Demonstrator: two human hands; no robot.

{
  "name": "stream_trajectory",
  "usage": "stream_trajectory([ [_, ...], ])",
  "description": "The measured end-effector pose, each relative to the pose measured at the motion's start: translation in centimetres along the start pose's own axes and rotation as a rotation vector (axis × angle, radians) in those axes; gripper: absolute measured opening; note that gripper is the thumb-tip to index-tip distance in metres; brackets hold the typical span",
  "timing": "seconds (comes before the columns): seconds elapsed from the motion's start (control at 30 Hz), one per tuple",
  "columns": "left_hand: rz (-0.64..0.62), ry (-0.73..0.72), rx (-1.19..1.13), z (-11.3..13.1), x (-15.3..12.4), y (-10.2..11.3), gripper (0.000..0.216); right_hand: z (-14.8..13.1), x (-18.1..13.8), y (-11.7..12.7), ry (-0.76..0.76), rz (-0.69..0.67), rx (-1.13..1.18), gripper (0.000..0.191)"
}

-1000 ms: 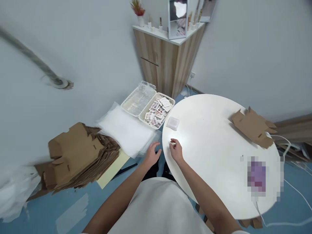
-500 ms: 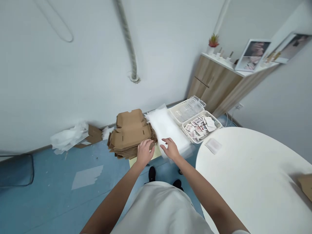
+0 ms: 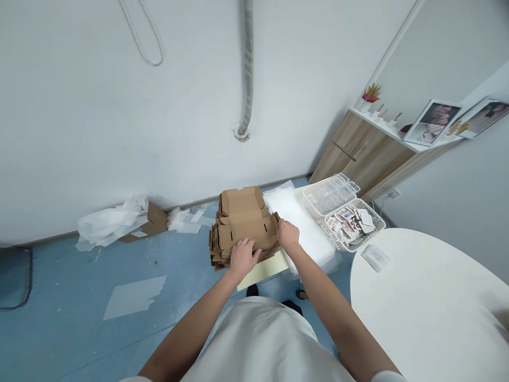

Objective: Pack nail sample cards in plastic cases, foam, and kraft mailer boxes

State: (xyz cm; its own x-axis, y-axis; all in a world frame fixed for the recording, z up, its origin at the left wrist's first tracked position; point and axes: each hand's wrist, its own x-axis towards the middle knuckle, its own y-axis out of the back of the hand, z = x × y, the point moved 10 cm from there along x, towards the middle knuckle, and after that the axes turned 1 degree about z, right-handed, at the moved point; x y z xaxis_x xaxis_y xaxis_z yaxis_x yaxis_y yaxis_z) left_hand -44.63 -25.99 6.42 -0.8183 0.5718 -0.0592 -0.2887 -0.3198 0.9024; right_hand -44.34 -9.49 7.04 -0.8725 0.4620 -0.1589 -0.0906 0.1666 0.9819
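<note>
A stack of flattened brown cardboard boxes lies on a pale yellow surface in front of me. My left hand rests on the stack's near edge, fingers stretched over the top sheet and thumb apart. At the right edge of the stack, my right hand is closed, its fingertips pinching a side flap of the top box. White translucent sheets lie just beyond that hand, to the right of the cardboard.
Right of the sheets stand a white basket of printed cards and a basket of clear plastic cases. A round white table with a small packet is at right. Crumpled plastic lies by the wall; a wooden cabinet stands behind.
Both hands have come down onto the cardboard stack. My right hand has closed on its right edge, while my left hand lies on the near edge. The view has turned left.
</note>
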Motion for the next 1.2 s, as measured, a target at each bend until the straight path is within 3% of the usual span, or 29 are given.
stream_trajectory([
  [0.1,-0.025,0.0,-0.023,-0.1,0.4,0.0,0.034,-0.9,-0.1,1.3,0.046,0.064,0.097,0.011],
  [0.2,-0.019,-0.047,-0.046,0.4,0.7,0.6,0.033,-0.3,0.0,1.7,0.005,0.072,0.35,0.009],
  [0.37,0.018,-0.116,-0.102,0.6,1.0,1.3,0.03,1.8,-0.7,-1.5,-0.163,-0.041,1.025,0.015],
  [0.47,0.011,-0.1,-0.176,0.1,1.3,1.1,0.024,2.1,-1.5,-2.9,-0.175,-0.054,1.196,0.017],
  [0.6,-0.056,-0.057,-0.239,-0.7,2.0,0.5,0.023,2.3,-2.6,-2.1,-0.175,0.031,1.068,0.022],
  [0.73,-0.08,-0.12,-0.208,-0.1,2.3,1.0,0.025,-0.1,-5.6,2.8,0.063,0.302,0.591,0.027],
  [0.8,-0.018,-0.163,-0.155,0.5,2.2,2.0,0.027,-3.7,-7.4,2.8,0.322,0.223,0.368,0.027],
  [0.87,0.059,-0.177,-0.092,0.9,1.9,3.3,0.027,-5.6,-8.6,1.7,0.43,0.138,0.214,0.034],
  [1.0,0.169,-0.17,0.015,2.0,1.3,5.6,0.025,-5.9,-9.3,-0.3,0.449,0.049,0.104,0.044],
  [1.1,0.253,-0.158,0.051,2.4,1.0,7.5,0.028,-5.1,-9.4,-0.1,0.439,0.072,0.121,0.045],
  [1.2,0.328,-0.134,0.037,2.1,0.6,9.0,0.029,-2.0,-8.7,1.8,0.208,0.178,0.258,0.045],
])
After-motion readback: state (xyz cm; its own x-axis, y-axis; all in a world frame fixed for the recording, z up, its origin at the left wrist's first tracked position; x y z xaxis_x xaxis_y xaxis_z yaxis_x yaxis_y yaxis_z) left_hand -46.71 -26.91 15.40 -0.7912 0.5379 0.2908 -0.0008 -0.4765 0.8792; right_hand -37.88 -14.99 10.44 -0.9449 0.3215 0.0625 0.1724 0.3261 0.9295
